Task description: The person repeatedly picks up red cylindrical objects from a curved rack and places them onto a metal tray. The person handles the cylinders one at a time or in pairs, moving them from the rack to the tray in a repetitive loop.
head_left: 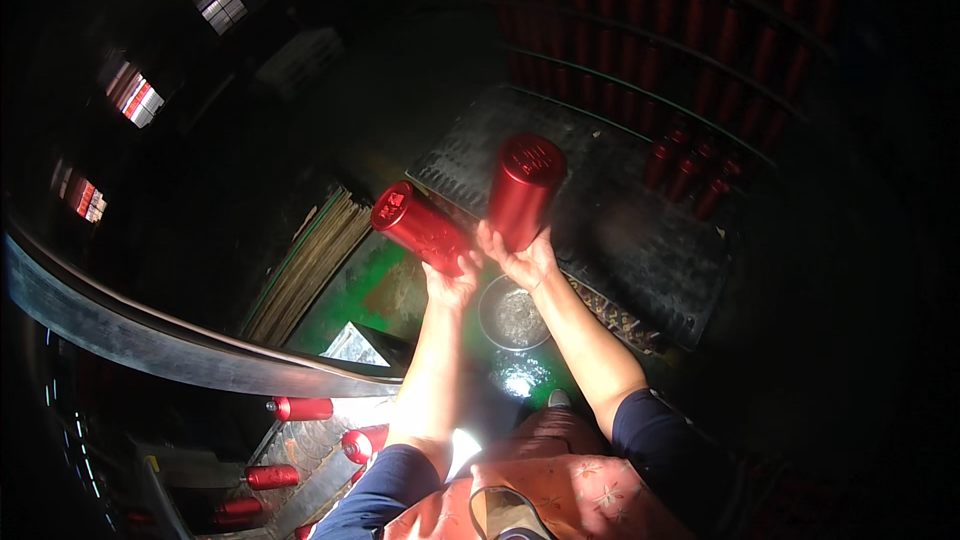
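Note:
My left hand (455, 282) is closed round the lower part of a red metal bottle (425, 224), which tilts up and to the left with its flat base outward. In my right hand (527, 258) is a second red metal bottle (524, 195), more upright, its stamped base facing away from me. The two bottles are close together at their lower ends but apart at their bases. Their necks are hidden by my hands. Below my wrists, a round metal basin (515, 315) with something greyish in it sits on the floor.
A dark metal-topped table (640, 230) lies ahead, with several red bottles (690, 172) standing on its right. Racks of red bottles (640, 30) rise behind. A curved metal rail (200, 345) crosses at left, above a conveyor carrying red bottles (302, 409). Flat strips (305, 270) are stacked nearby.

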A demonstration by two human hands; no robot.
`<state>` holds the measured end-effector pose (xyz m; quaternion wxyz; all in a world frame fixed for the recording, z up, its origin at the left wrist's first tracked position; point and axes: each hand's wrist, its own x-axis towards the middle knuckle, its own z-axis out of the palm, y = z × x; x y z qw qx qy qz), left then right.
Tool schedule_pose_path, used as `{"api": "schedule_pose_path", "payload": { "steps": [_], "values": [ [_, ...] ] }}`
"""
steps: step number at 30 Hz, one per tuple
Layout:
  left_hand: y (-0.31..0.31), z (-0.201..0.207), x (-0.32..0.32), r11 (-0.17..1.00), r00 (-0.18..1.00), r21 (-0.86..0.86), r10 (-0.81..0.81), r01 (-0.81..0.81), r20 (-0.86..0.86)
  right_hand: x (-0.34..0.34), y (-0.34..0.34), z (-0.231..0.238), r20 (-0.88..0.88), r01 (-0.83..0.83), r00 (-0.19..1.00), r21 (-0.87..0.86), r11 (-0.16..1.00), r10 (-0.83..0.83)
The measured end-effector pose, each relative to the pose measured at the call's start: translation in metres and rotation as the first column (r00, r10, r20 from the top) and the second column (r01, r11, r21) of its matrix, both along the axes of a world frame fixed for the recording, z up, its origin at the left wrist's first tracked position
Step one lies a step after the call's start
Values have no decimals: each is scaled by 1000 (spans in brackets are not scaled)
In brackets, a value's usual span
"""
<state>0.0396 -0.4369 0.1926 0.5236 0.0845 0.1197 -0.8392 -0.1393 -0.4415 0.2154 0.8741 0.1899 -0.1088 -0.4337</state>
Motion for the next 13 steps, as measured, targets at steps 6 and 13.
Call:
{"api": "schedule_pose_path", "payload": {
  "steps": [6,13],
  "values": [
    [34,-1,14,999,992,27,-37,34,121,2,51,4,40,74,997,-49,996,-72],
    [97,-18,13,969,984,-181,-155,168,85,-8,165,9,55,249,968,-282,926,-244]
  ]
}}
